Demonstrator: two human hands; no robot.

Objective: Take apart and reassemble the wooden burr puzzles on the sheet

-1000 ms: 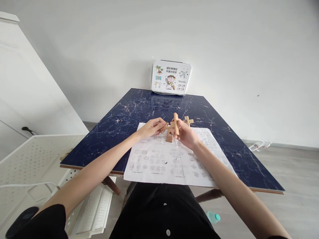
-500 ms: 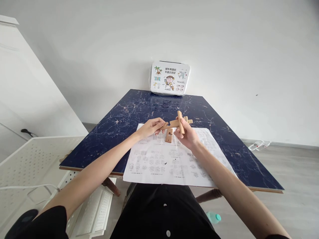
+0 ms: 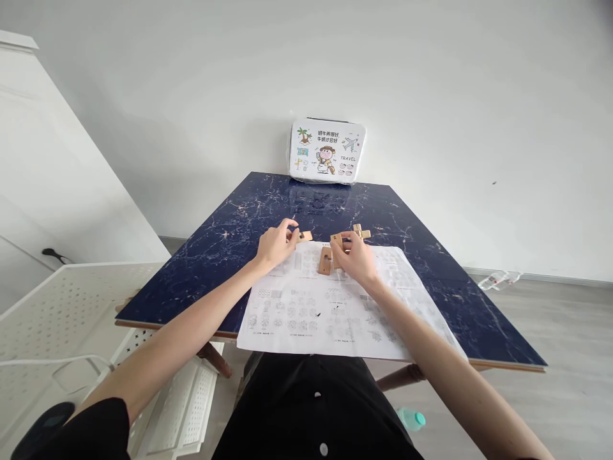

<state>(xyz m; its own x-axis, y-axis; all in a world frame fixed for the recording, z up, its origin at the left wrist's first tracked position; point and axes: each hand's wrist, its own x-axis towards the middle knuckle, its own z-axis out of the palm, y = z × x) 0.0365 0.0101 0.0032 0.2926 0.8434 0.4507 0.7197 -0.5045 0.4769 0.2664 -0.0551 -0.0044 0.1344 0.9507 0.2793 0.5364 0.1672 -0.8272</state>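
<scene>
My left hand (image 3: 278, 248) is closed on a notched wooden puzzle piece (image 3: 306, 236), whose right end sticks out past the fingertips. With thumb and fingers, my right hand (image 3: 355, 257) grips a wooden puzzle piece marked 2 (image 3: 336, 240) over the printed sheet (image 3: 297, 329). Just left of it, a wooden piece with a cut-out (image 3: 325, 262) lies on the paper. Beyond my right hand is a cross-shaped wooden piece or pair of pieces (image 3: 363, 233), partly hidden by the fingers.
The sheet covers the near middle of the dark blue marbled table (image 3: 211, 255). A white cartoon-printed case (image 3: 328, 151) leans on the wall at the back. To the left stands a white perforated rack (image 3: 62, 300); a bottle (image 3: 412, 419) is on the floor.
The two wooden pieces that met between my hands are now apart. My left hand has moved left with the notched piece; my right hand has lowered the other towards the sheet.
</scene>
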